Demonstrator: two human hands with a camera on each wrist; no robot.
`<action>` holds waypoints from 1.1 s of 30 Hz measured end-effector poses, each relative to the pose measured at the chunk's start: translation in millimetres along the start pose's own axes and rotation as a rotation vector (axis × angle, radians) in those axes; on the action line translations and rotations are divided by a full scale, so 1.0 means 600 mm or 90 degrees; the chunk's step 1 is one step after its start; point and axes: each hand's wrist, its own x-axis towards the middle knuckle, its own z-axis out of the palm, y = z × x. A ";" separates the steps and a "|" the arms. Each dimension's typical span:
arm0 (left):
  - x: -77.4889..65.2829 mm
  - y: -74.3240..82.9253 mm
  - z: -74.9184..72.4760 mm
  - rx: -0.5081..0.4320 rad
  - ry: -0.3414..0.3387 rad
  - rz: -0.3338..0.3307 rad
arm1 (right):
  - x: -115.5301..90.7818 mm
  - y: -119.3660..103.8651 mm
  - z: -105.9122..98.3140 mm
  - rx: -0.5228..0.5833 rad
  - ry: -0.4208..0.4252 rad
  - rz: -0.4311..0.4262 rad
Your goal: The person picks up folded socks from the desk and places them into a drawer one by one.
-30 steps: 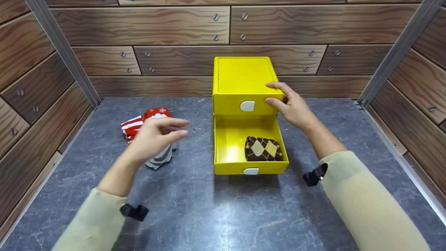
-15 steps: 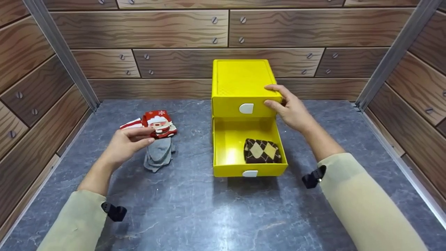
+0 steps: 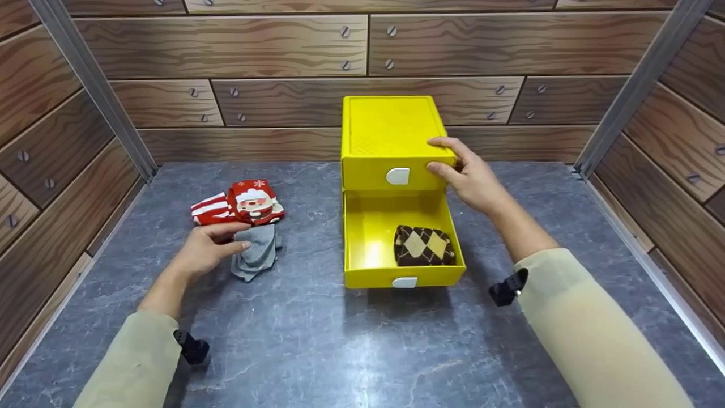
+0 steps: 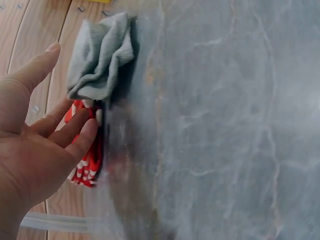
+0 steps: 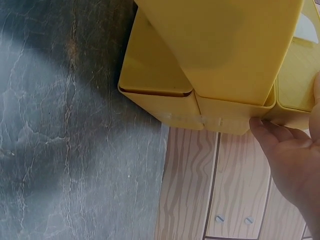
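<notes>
A folded grey sock pair lies on the table, with my left hand beside it. In the left wrist view that hand has its thumb spread from its fingers, and the grey socks are past the fingertips. My right hand grips the upper right front corner of a yellow drawer cabinet, thumb on the front and index finger on top. Below its top drawer, another drawer is pulled out, holding brown argyle socks. The right wrist view shows the fingers against the cabinet's side.
Red Santa socks with a red-and-white striped part lie just behind the grey ones. A closed lower drawer shows under the pulled-out one. Wood-print walls enclose the grey marbled table at the back and sides.
My left hand has moved left and down from over the Santa socks to beside the grey socks. My right hand has kept its hold on the cabinet.
</notes>
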 end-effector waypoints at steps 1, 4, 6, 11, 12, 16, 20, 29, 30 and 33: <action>0.000 -0.001 0.002 0.008 -0.003 0.000 | 0.000 0.000 0.000 -0.001 0.001 -0.002; 0.002 -0.003 0.007 0.022 -0.009 -0.012 | 0.001 0.002 0.000 0.000 0.001 -0.004; 0.002 -0.005 0.010 0.024 -0.015 -0.020 | 0.002 0.003 0.000 0.000 0.001 -0.002; 0.002 -0.009 0.014 0.014 -0.023 -0.025 | -0.001 0.002 -0.001 0.000 0.004 0.004; 0.002 -0.011 0.014 0.015 -0.024 -0.024 | -0.002 0.001 -0.001 0.000 0.005 0.004; 0.002 -0.018 0.015 0.027 -0.025 -0.024 | -0.004 0.000 -0.001 0.006 0.005 0.003; 0.001 -0.027 0.016 0.029 -0.024 -0.021 | -0.004 0.000 0.000 0.006 0.006 0.000; -0.001 -0.033 0.025 0.035 -0.019 -0.041 | -0.003 0.000 0.001 0.016 0.005 -0.005; -0.002 -0.033 0.026 0.036 -0.018 -0.044 | -0.004 0.000 0.001 0.017 0.004 -0.006; -0.002 -0.034 0.028 0.038 -0.017 -0.052 | -0.003 0.002 0.001 0.019 0.005 -0.005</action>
